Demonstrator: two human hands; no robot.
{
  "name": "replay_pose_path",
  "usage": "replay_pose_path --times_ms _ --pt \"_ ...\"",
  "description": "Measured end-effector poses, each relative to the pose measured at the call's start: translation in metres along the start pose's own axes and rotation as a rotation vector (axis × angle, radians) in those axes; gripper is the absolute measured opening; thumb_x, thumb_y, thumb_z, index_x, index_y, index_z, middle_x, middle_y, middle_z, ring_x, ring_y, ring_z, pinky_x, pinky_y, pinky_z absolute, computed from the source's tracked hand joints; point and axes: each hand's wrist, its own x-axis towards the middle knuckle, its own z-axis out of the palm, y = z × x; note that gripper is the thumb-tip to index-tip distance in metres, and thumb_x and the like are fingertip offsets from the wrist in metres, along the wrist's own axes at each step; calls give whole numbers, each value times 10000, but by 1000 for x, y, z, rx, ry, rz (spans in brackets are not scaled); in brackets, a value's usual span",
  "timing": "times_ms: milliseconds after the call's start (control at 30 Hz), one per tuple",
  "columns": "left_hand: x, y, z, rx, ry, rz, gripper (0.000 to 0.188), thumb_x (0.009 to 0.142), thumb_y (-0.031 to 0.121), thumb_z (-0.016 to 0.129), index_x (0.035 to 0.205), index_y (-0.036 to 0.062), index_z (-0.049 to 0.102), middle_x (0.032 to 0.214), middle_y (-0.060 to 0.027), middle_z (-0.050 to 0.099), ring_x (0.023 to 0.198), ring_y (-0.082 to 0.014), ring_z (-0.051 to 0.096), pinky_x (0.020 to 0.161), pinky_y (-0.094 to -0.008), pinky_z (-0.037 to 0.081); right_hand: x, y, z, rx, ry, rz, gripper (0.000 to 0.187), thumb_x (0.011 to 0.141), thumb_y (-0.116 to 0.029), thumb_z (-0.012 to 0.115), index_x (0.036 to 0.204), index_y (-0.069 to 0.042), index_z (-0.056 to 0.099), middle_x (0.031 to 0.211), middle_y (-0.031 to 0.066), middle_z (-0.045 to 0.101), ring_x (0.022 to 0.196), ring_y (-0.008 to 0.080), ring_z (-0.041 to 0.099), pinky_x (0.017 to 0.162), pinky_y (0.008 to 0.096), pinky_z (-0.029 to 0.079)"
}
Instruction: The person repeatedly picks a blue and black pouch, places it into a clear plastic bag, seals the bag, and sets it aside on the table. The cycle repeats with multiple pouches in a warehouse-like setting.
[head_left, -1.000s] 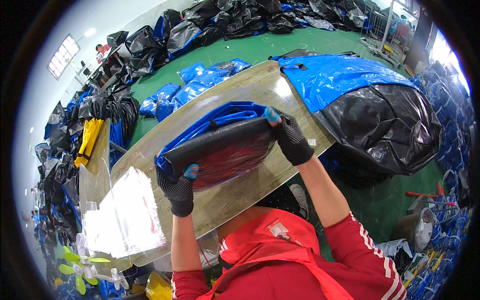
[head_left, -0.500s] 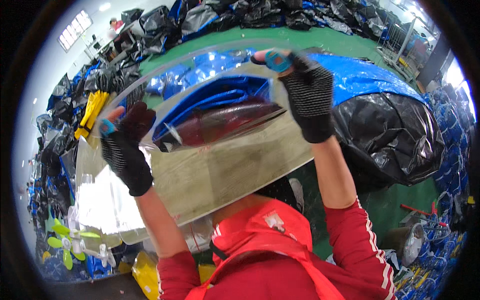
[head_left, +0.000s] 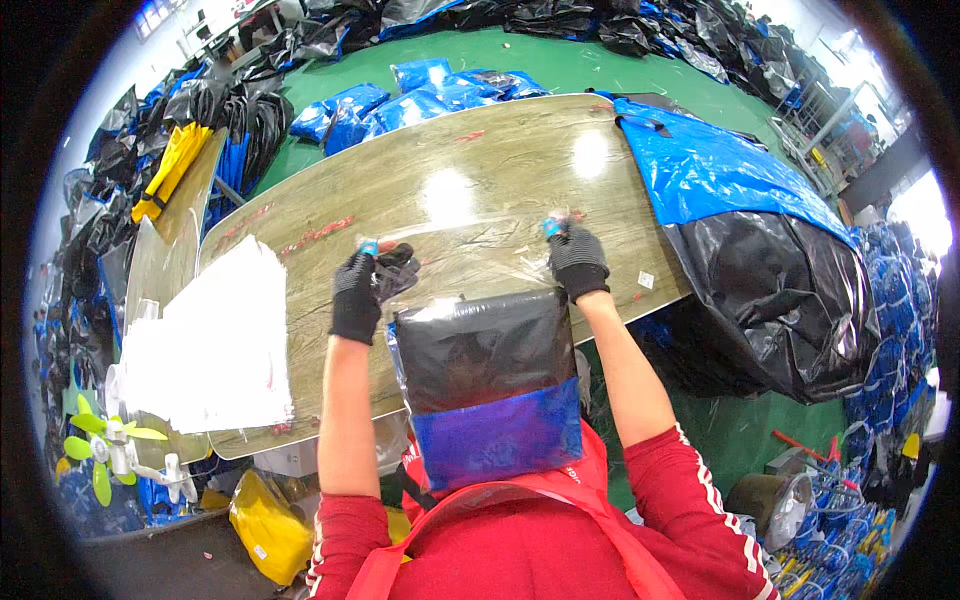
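Close to my chest, over the table's near edge, lies a folded black and blue tarp [head_left: 483, 350] inside a clear plastic bag [head_left: 470, 245]. The bag's loose, see-through end stretches away from me over the tabletop. My left hand [head_left: 370, 287], in a black striped glove, pinches one corner of that end. At the opposite corner my right hand [head_left: 577, 262], gloved the same way, is closed on the film. Blue bands show around fingers of both hands. Glare makes the bag's exact edges hard to follow.
A wood-grain table [head_left: 560, 130] carries a bright white stack of sheets [head_left: 215, 350] at left. Black and blue tarp bundle [head_left: 770, 270] stands at right. Blue packages [head_left: 410, 100] lie beyond the table. A green-bladed fan [head_left: 110, 440] is near left, above a yellow package [head_left: 268, 525].
Both hands have come down and toward me from a raised position, drawing closer together. The bagged tarp has swung from above the table to near my chest.
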Motion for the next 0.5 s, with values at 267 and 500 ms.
replay_pose_path --times_ms 267,500 --pt "18 -9 -24 21 -115 44 449 965 340 524 1146 -69 571 1048 -164 651 927 -248 656 825 -381 545 24 -123 44 3 -331 -984 212 782 -143 609 987 -120 660 897 100 628 883 304 597 752 416 496" --pt "1 16 -16 532 -139 231 344 959 243 565 1117 -58 623 913 -69 683 789 -79 556 734 -233 471 41 -118 88 -173 -295 -1149 108 748 -217 638 799 -125 664 777 87 628 770 272 636 667 423 520"
